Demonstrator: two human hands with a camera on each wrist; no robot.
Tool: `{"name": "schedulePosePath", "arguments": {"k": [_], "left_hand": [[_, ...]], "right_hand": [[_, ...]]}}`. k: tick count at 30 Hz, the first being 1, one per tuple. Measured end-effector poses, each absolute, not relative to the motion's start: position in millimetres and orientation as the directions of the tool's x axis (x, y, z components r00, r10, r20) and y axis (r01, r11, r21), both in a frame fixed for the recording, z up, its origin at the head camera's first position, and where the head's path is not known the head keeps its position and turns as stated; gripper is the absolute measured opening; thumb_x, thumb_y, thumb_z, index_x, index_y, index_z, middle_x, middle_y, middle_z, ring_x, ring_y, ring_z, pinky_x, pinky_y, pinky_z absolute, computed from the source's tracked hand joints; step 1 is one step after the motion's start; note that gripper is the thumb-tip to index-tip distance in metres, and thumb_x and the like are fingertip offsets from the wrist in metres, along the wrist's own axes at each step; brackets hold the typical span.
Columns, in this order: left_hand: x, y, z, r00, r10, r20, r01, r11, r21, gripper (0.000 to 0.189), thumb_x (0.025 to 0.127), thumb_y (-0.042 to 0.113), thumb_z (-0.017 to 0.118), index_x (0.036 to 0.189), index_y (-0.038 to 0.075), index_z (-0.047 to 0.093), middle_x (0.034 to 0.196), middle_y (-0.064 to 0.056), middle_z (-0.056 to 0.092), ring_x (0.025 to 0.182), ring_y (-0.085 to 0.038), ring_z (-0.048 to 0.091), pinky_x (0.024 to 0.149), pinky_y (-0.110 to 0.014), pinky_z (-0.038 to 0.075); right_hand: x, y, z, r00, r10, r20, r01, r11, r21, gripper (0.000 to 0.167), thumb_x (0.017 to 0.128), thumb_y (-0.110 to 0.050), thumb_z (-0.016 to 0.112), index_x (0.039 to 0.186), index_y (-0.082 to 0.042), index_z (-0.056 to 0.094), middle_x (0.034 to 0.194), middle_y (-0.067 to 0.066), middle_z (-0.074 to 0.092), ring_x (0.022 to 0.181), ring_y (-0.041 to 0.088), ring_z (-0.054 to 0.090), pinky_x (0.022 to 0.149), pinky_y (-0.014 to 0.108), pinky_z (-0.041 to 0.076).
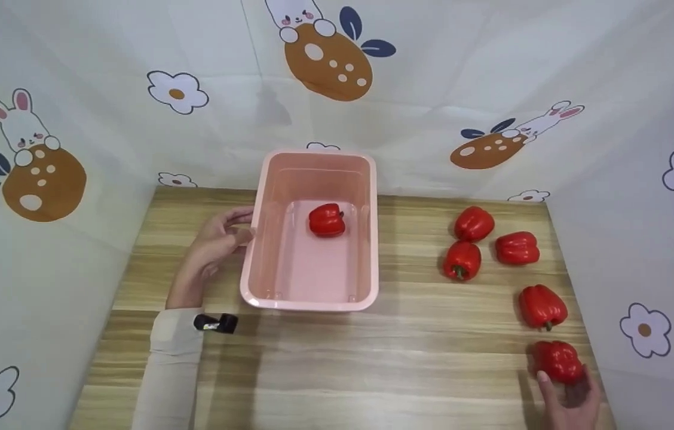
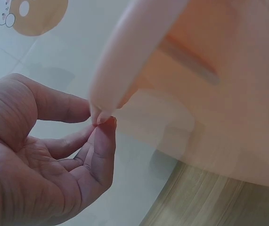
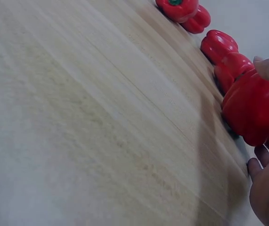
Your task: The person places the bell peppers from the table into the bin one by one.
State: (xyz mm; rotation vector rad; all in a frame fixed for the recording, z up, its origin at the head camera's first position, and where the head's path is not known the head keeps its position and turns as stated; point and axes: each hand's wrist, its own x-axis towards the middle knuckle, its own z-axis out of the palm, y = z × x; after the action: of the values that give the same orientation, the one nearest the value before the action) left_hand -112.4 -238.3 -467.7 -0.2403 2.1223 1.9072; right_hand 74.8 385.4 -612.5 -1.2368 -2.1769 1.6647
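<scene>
A pink plastic bin [image 1: 311,306] stands at the middle of the table, one red bell pepper [image 1: 326,220] lying inside it. At the bin's left side, my left hand [image 1: 217,239] grips its edge; in the left wrist view the thumb and fingers [image 2: 107,150] pinch the rim. Low on the right, my right hand [image 1: 573,403] has its thumb and fingers around the nearest bell pepper [image 1: 558,361], which appears to rest on the table. The right wrist view shows the thumb above this pepper [image 3: 252,108] and fingers at its underside; the palm is partly out of frame.
Several more red bell peppers [image 1: 517,248] lie on the right part of the wooden table [image 1: 409,370]. Patterned cloth [image 1: 409,119] with rabbits and flowers rises behind the table and on both sides. A black strap device [image 1: 216,323] sits at the left wrist.
</scene>
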Motion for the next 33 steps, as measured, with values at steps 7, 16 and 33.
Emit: {"name": "schedulePosePath", "arguments": {"k": [7, 16, 33], "left_hand": [[-115.4, -238.3, -467.1, -0.946, 0.065, -0.319, -0.310, 0.119, 0.943, 0.064, 0.094, -0.006, 0.058, 0.156, -0.007, 0.041, 0.150, -0.028, 0.049, 0.112, -0.024, 0.065, 0.094, -0.035, 0.069], [-115.5, -239.0, -466.4, -0.943, 0.066, -0.326, -0.317, 0.122, 0.941, 0.064, 0.095, -0.007, 0.058, 0.156, -0.007, 0.040, 0.150, -0.027, 0.049, 0.112, -0.022, 0.065, 0.092, -0.032, 0.069], [-112.5, -239.3, -467.9, -0.945, 0.060, -0.320, -0.312, 0.121, 0.943, 0.064, 0.095, -0.006, 0.057, 0.156, -0.007, 0.040, 0.152, -0.029, 0.048, 0.108, -0.019, 0.065, 0.090, -0.030, 0.068]], "right_hand": [[58.3, 388.9, -618.6, -0.670, 0.680, -0.298, 0.539, 0.169, -0.825, 0.109, 0.092, -0.042, 0.080, 0.171, -0.017, 0.010, 0.180, 0.015, 0.009, 0.167, 0.036, 0.008, 0.140, 0.058, 0.009], [42.9, 393.8, -620.9, -0.695, 0.641, -0.325, 0.583, 0.237, -0.777, 0.113, 0.092, -0.046, 0.080, 0.172, -0.023, 0.004, 0.180, 0.016, 0.004, 0.166, 0.041, 0.004, 0.133, 0.073, 0.018], [33.8, 389.9, -625.2, -0.670, 0.695, -0.260, 0.503, 0.168, -0.848, 0.104, 0.089, -0.039, 0.085, 0.167, -0.039, 0.017, 0.177, 0.006, 0.019, 0.166, 0.032, 0.014, 0.137, 0.063, 0.023]]}}
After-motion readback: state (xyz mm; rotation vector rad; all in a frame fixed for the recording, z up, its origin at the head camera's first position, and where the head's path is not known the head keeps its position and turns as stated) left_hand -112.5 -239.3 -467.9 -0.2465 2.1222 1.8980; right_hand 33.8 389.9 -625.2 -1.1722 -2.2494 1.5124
